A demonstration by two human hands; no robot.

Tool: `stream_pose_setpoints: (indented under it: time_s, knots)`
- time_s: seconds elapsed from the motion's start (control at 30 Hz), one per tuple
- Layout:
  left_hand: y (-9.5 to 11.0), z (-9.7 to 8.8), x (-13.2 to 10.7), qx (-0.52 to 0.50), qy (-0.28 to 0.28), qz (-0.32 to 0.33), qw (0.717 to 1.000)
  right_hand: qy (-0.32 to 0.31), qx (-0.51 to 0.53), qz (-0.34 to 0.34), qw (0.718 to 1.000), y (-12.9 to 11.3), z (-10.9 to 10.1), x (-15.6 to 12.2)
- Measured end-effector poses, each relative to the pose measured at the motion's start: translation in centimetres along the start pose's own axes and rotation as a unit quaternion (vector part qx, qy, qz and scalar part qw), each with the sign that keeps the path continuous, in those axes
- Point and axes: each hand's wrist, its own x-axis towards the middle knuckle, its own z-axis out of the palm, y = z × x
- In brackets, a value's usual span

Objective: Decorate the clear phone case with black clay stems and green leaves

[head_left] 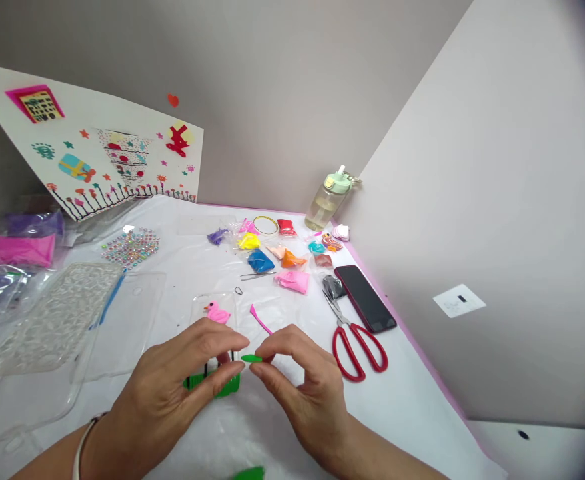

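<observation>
My left hand (pixel 182 383) and my right hand (pixel 302 387) meet above the white table, and both pinch a small green clay piece (pixel 251 359) between fingertips. Under my left hand lies a clear phone case (pixel 212 313) with a pink clay bird (pixel 216 312) on it and a green clay strip (pixel 212 385) along its near end. A thin pink clay tool (pixel 260 319) lies just beyond my right fingers.
Red-handled scissors (pixel 355 343) and a dark phone (pixel 365 298) lie at right. Several coloured clay bags (pixel 272 250) and a water bottle (pixel 327 199) sit farther back. Clear cases (pixel 57 320), a gem sheet (pixel 131 247) and a decorated poster (pixel 97 160) are at left. More green clay (pixel 248 473) sits near the bottom edge.
</observation>
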Motion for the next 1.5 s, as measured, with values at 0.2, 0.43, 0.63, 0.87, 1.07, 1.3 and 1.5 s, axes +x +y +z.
stream_pose_setpoints:
  time_s: [0.2,0.43,0.63,0.87,1.07,1.3,1.5]
  knots:
    - [0.18,-0.07,0.09,0.004,-0.01,0.027,1.0,-0.005,0.002,-0.003,1.0,0.01,0.0,0.08]
    - [0.31,-0.19,0.22,0.007,-0.01,0.027,1.0,-0.011,0.008,0.004,1.0,0.02,0.09,-0.06]
    - [0.33,-0.19,0.25,0.012,-0.018,0.024,0.999,-0.01,0.007,0.002,1.0,-0.01,0.02,-0.05]
    - [0.2,-0.07,0.14,0.013,-0.017,0.039,0.999,-0.01,0.009,-0.009,1.0,0.15,0.09,-0.05]
    - [0.15,-0.12,0.19,0.022,-0.005,0.038,0.999,-0.012,0.014,-0.012,1.0,0.28,0.1,-0.16]
    - [0.22,-0.12,0.2,0.01,-0.027,0.02,0.999,-0.014,0.013,-0.011,1.0,0.19,0.08,-0.2]
    - [0.13,-0.05,0.13,0.016,-0.034,0.013,0.999,-0.02,0.016,-0.012,1.0,0.3,0.12,-0.22]
